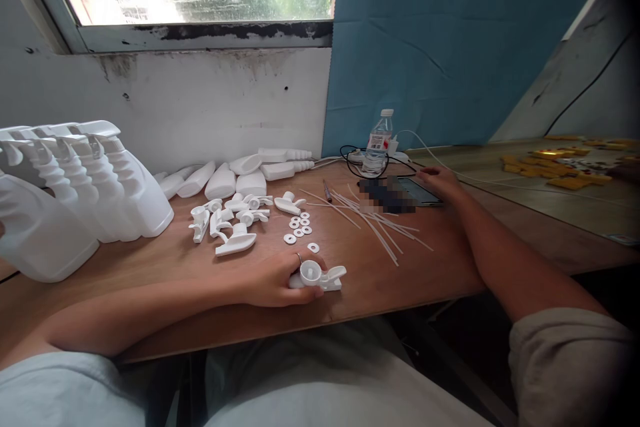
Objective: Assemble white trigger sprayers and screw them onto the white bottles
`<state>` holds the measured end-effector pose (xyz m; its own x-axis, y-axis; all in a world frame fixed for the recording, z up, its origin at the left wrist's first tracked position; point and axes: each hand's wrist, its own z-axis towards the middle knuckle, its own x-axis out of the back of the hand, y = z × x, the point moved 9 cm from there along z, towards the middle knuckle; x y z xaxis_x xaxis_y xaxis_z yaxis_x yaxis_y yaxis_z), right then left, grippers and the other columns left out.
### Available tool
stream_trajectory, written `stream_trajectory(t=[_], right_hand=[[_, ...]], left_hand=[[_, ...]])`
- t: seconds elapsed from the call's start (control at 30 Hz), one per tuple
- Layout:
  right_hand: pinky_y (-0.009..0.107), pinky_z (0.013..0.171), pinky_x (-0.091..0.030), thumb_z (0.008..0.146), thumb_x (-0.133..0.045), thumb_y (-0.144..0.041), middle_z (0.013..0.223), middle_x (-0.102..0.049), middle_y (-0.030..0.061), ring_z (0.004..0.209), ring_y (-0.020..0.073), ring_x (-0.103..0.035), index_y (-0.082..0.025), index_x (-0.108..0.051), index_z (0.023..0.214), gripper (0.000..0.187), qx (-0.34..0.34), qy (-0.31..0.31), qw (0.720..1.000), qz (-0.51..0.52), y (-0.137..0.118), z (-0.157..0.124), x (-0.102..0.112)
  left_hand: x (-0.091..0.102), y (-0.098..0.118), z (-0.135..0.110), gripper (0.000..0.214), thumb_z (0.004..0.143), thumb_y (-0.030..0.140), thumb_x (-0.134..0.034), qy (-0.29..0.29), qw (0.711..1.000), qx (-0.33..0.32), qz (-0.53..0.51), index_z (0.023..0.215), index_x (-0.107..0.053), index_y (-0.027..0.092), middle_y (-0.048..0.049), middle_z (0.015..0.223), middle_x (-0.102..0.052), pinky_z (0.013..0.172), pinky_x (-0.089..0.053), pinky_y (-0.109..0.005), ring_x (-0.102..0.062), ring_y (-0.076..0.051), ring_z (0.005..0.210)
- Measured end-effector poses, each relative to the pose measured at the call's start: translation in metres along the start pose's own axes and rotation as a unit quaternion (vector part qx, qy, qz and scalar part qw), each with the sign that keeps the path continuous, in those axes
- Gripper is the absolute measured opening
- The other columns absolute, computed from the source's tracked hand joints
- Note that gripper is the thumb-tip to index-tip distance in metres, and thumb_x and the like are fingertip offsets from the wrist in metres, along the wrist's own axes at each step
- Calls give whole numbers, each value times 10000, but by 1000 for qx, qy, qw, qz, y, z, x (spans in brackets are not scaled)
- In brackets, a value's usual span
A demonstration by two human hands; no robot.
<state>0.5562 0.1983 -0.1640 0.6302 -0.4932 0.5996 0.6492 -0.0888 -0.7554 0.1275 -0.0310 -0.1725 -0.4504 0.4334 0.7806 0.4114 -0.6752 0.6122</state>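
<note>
In the head view my left hand (285,278) rests near the table's front edge, its fingers closed round a white trigger spray head (311,271) with the round cap opening facing up. Just beyond it lie several white ring washers (299,231). A group of loose white spray heads (236,240) sits to the left of the washers. My right hand (439,183) is at the far right corner of a dark phone or tablet (415,193), its fingers drawn together at that edge. Part of the device's screen is blurred out. Thin white dip tubes (383,223) lie scattered between the hands.
White spray bottles (135,180) with heads on stand at left. Several white bottles (220,180) lie along the wall. A water bottle (379,143), cables and a pen-like tool (327,191) are at the back. Yellow pieces (555,167) cover a surface at far right.
</note>
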Motion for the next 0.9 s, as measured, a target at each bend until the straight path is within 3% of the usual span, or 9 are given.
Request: stream_trajectory(t=[0.17,0.33,0.37,0.43,0.5,0.57,0.67,0.83,0.9], right_hand=[[319,941,-436,912,-557,-181,1143,-676,172,1002,217,-606,-83,-671,1052,206,144,-11,989,-18,-86,-34,-22],[265,813,-477,817,-684,-284,909,-740,51,826,175,-632,-165,-754,878,151,323,-222,920,-22,-177,-123,-95],[261,764,-476,818,-688,-310,845,-734,38,763,161,-622,-172,-760,854,160,356,-270,894,-26,-190,-147,-108],[259,729,-467,883,-627,-348,882,-725,52,761,148,-615,-159,-757,968,245,476,-391,787,-36,-214,-210,-131],[249,703,-469,897,-631,-384,892,-707,62,750,134,-604,-146,-736,1070,312,527,-479,702,-25,-221,-257,-141],[248,713,-475,908,-628,-379,936,-687,78,779,129,-594,-137,-728,1085,316,548,-516,658,-12,-224,-283,-144],[251,714,-474,905,-633,-356,926,-663,78,789,126,-581,-125,-731,1015,274,525,-537,660,-14,-221,-289,-149],[239,647,-451,814,-741,-384,777,-634,22,712,114,-561,-127,-683,831,264,399,-529,746,64,-223,-272,-141],[254,688,-478,827,-734,-371,810,-646,31,752,125,-586,-131,-678,840,247,388,-512,753,143,-234,-274,-127]], left_hand=[[3,3,-1,338,899,429,-580,-8,1000,13,-1,1163,-566,218,-22,995,-649,795,-448,-261,-592,-161,879],[6,6,0,300,901,412,-573,0,1000,10,-7,1104,-594,192,-39,1009,-654,830,-451,-277,-597,-177,904],[6,6,0,282,900,413,-575,7,1000,10,-5,1068,-600,188,-44,1017,-652,830,-452,-278,-597,-179,905],[7,5,1,242,899,413,-579,25,1000,0,1,946,-600,177,-52,1026,-642,828,-451,-274,-592,-177,904],[7,4,1,252,904,418,-574,37,999,-14,7,865,-579,170,-56,1033,-630,847,-446,-271,-588,-175,919],[7,2,1,269,904,436,-575,42,999,-13,14,861,-572,170,-56,1027,-626,862,-443,-275,-586,-178,931],[7,0,1,259,899,436,-583,42,999,-7,13,894,-584,177,-61,1084,-632,900,-444,-281,-585,-185,966],[7,2,2,264,903,440,-572,41,999,-4,14,877,-591,178,-59,1090,-641,940,-443,-280,-588,-185,984],[7,3,2,258,900,433,-574,41,999,-6,17,877,-594,177,-63,1092,-640,955,-443,-286,-589,-191,1002]])
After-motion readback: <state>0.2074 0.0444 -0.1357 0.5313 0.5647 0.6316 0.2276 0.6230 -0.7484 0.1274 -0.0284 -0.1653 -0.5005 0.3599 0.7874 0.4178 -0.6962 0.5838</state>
